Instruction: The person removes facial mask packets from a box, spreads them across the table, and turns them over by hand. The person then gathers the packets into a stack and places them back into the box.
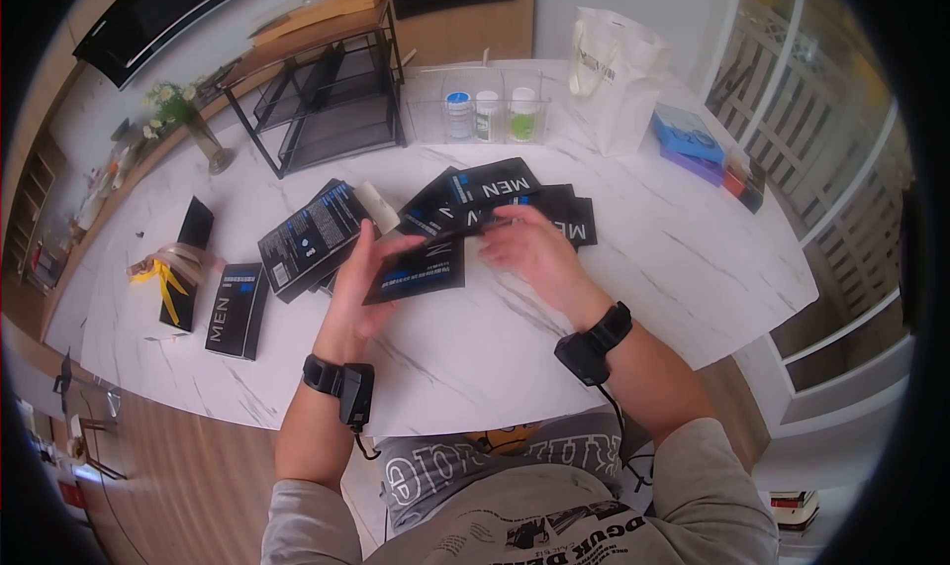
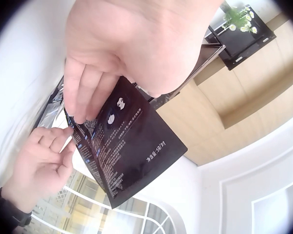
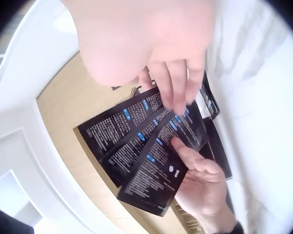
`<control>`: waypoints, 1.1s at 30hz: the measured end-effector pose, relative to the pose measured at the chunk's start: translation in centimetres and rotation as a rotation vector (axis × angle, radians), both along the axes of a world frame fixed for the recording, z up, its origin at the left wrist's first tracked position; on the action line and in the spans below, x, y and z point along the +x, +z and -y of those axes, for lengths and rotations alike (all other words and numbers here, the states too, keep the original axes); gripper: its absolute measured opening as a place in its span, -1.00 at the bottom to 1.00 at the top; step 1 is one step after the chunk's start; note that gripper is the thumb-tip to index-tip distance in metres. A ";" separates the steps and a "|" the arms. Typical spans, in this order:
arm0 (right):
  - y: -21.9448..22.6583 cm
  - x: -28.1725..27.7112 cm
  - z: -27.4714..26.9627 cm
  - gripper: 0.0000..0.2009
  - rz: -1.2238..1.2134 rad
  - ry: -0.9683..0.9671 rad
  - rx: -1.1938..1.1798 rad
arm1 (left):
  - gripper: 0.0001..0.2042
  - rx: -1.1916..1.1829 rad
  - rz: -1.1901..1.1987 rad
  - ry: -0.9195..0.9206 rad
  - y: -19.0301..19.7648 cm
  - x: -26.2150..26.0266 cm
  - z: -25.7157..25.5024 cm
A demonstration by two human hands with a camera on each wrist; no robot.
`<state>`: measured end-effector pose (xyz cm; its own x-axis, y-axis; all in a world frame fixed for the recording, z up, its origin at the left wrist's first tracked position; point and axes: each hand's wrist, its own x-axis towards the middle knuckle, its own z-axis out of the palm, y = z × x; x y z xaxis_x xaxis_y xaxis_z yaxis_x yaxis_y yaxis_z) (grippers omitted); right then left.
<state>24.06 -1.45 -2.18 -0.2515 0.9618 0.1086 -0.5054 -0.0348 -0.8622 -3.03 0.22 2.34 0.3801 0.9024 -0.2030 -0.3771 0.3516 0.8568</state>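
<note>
Left hand (image 1: 358,286) pinches a fan of flat black sachets (image 1: 416,268) between thumb and fingers, holding it just above the white marble table (image 1: 683,258). Right hand (image 1: 532,250) hovers at the fan's right edge, fingers bent loosely and their tips touching the packets without clasping them. Behind lies a spread of matching black "MEN" sachets (image 1: 505,197), with a stack of black boxes (image 1: 309,236) to the left and a lone black "MEN" box (image 1: 237,310) nearer the table's left end. Judging by the thin overlap in the fan, a slack pinch could let packets slide out and scatter among the loose ones beneath.
</note>
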 end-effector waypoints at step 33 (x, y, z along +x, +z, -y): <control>2.3 -0.6 1.8 -0.54 0.909 0.597 0.313 | -0.46 0.413 -0.299 -0.642 -0.1 -1.2 0.8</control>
